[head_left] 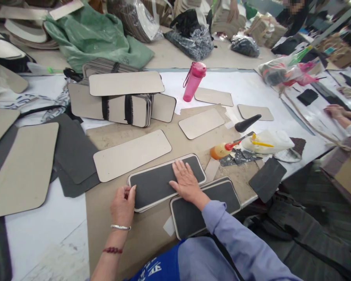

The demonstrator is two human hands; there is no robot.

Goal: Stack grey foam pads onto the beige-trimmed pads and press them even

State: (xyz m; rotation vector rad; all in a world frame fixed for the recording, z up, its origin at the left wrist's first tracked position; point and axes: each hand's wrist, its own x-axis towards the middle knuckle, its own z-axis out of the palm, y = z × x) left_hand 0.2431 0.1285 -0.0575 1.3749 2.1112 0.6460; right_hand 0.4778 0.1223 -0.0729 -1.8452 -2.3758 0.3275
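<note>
A dark grey rounded panel with a pale border (pixel 155 187) lies in front of me, apparently on top of another piece. My right hand (pixel 185 181) rests flat on it, fingers spread. At the panel's left end my left hand (pixel 123 205) is closed, thumb and curled fingers pinching its edge. A second dark panel with a pale rim (pixel 219 197) sits under my right wrist, on a small stack. Just beyond the first panel is a long beige board (pixel 133 155). Another beige board (pixel 201 123) lies farther off.
Bundled beige boards (pixel 137 111) stand at the back left, near a pink bottle (pixel 194 82). On the right are a glue bottle with red tip (pixel 220 151), a white container (pixel 270 141) and a black tapered tool (pixel 247 123). Another person's hands (pixel 336 112) show at far right.
</note>
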